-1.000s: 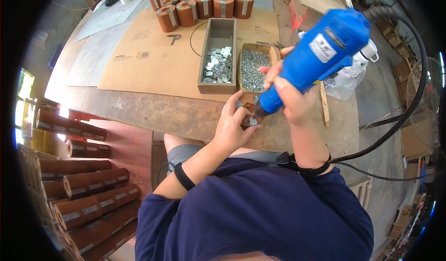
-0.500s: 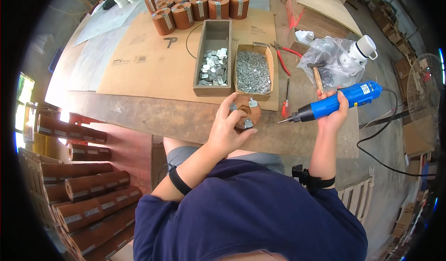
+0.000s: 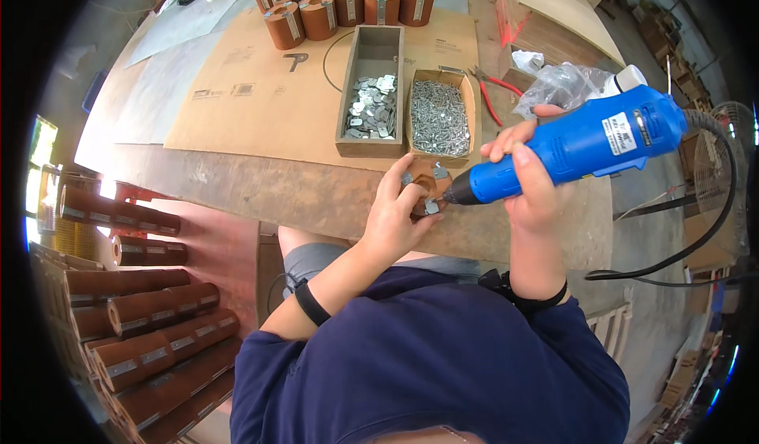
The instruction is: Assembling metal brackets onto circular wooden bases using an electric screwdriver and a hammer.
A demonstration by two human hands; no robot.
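Observation:
My left hand [image 3: 398, 209] is closed around a reddish-brown ring-shaped block [image 3: 439, 188] on the near part of the table, thumb and fingers at its sides. Small metal plates [image 3: 431, 206] sit on the block's upper face around its central hole. In my right hand [image 3: 528, 177] is a blue electric screwdriver [image 3: 589, 142], held level with its black nose pointing left. That nose is over the block's right edge, close to the plates; the bit's tip and any contact cannot be made out.
Beyond the block stand a wooden box [image 3: 341, 124] of metal plates and a carton [image 3: 472, 116] of screws. Red-handled pliers [image 3: 490, 100] and a plastic bag [image 3: 561, 88] lie to their right. Several brown cylinders [image 3: 320, 17] stand behind; longer ones [image 3: 158, 357] are stacked lower left. A black cord [image 3: 731, 183] trails right.
My right hand has brought the electric screwdriver left and closer, from beside the block to its right edge. My left hand keeps hold of the block. The view has shifted slightly.

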